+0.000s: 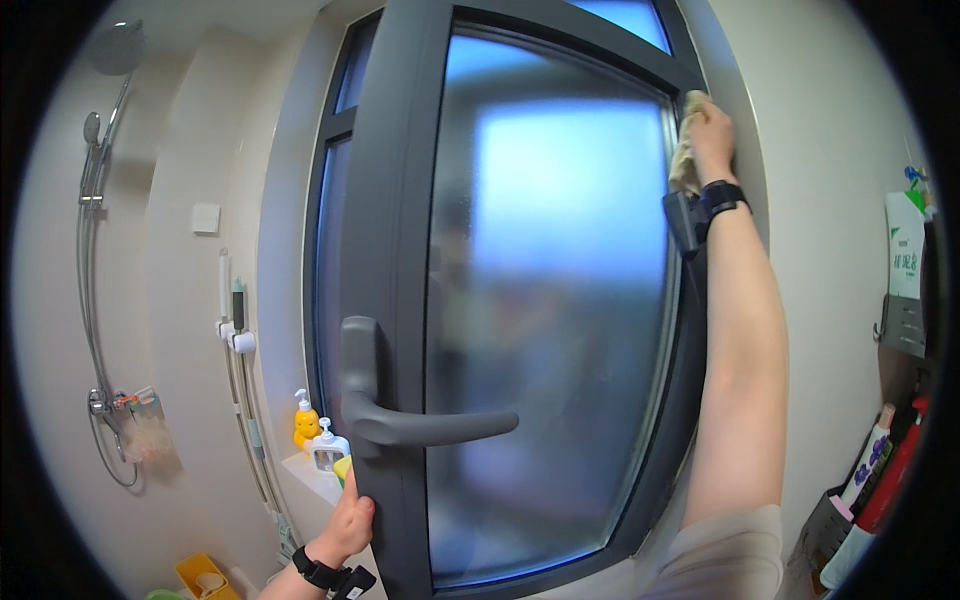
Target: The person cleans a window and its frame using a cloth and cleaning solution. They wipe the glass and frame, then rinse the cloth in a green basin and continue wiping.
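Note:
A dark grey window sash (397, 187) with frosted glass (562, 337) stands swung inward before me. My right hand (712, 139) presses a beige cloth (684, 161) against the hinge-side frame, high up at the right. My left hand (346, 525) grips the sash's free edge low down, thumb on the near face; its other fingers are mostly hidden behind. Just above that hand shows a yellow-green item (343, 469), partly covered, perhaps a sponge. A grey lever handle (435, 427) sticks out sideways from the sash. Both wrists wear black bands with small devices.
Pump bottles, one yellow (305, 426) and one white (328, 452), stand on the sill (311, 476). Mop poles (244, 390) and a shower set (94, 195) are along the left wall. Wall racks (904, 326) with bottles hang at right. A yellow container (202, 574) sits low left.

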A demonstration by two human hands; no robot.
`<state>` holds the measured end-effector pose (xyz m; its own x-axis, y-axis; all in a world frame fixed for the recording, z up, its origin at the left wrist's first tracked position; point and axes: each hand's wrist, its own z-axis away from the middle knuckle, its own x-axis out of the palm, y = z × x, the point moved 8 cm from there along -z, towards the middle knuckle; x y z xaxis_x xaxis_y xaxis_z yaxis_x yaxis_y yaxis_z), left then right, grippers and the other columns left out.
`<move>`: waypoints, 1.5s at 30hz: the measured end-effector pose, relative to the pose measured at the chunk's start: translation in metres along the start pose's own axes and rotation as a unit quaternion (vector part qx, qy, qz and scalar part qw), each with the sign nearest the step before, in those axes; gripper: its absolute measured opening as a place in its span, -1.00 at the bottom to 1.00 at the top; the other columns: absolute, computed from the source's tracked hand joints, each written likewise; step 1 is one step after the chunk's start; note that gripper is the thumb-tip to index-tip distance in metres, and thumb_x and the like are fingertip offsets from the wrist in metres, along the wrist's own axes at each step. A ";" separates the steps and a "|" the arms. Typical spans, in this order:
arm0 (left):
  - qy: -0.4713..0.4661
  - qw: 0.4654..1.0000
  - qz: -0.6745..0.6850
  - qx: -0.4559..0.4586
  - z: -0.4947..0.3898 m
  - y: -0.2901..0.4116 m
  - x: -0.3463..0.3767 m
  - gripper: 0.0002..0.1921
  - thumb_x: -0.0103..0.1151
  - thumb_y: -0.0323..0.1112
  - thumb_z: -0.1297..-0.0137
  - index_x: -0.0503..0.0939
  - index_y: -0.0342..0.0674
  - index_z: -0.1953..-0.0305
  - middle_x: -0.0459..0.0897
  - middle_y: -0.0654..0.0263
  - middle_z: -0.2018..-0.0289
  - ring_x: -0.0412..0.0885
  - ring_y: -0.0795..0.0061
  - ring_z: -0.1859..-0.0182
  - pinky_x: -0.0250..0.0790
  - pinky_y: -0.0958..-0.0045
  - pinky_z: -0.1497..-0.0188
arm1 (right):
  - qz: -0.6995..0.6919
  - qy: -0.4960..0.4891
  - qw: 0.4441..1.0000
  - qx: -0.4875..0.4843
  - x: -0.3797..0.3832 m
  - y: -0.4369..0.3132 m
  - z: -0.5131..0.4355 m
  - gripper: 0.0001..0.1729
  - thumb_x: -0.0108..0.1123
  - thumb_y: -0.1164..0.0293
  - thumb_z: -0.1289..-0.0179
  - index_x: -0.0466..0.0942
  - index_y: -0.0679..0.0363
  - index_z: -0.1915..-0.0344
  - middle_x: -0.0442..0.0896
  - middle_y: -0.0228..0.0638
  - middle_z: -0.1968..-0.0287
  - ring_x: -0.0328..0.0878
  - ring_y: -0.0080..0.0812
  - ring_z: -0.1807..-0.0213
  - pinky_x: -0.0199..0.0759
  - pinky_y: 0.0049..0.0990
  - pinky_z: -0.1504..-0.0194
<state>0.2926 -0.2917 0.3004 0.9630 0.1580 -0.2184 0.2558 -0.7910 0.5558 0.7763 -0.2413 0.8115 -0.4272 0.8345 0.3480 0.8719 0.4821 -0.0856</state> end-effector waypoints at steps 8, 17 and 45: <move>-0.012 0.997 0.075 -0.033 -0.002 -0.012 0.011 -0.35 -0.30 -0.02 -0.43 0.02 -0.45 -0.33 0.24 0.03 -0.25 0.16 0.21 -0.33 -0.05 0.34 -0.36 | 0.141 -0.133 0.981 -0.029 0.076 -0.056 -0.079 -0.57 0.05 0.38 -0.09 0.54 -0.10 -0.02 0.61 -0.21 -0.01 0.49 -0.14 -0.11 0.14 -0.08 -0.12; -0.020 0.995 0.098 0.003 -0.008 -0.003 0.014 -0.35 -0.27 0.00 -0.44 0.04 -0.42 -0.33 0.23 0.04 -0.25 0.18 0.23 -0.31 -0.04 0.36 -0.34 | -0.056 -0.186 0.964 -0.180 0.112 -0.328 -0.026 -0.56 -0.07 0.53 -0.15 0.55 -0.04 -0.02 0.63 -0.13 0.06 0.41 0.02 -0.14 0.17 -0.16 -0.24; -0.042 0.995 0.077 0.050 -0.015 -0.003 0.011 -0.35 -0.28 -0.06 -0.46 -0.04 -0.42 -0.37 -0.03 -0.07 -0.39 -0.10 0.08 -0.45 -0.27 0.30 -0.44 | -0.183 -0.230 0.806 -0.514 0.054 -0.407 0.119 -0.74 0.01 0.59 -0.27 0.57 0.25 0.07 0.51 -0.22 -0.14 0.43 -0.22 -0.16 0.29 -0.24 -0.19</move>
<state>0.3038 -0.2786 0.3089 0.9783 -0.0160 -0.2064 0.0926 -0.8578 0.5056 0.3697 -0.3602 0.7538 -0.5382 0.8114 -0.2280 0.3035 0.4390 0.8457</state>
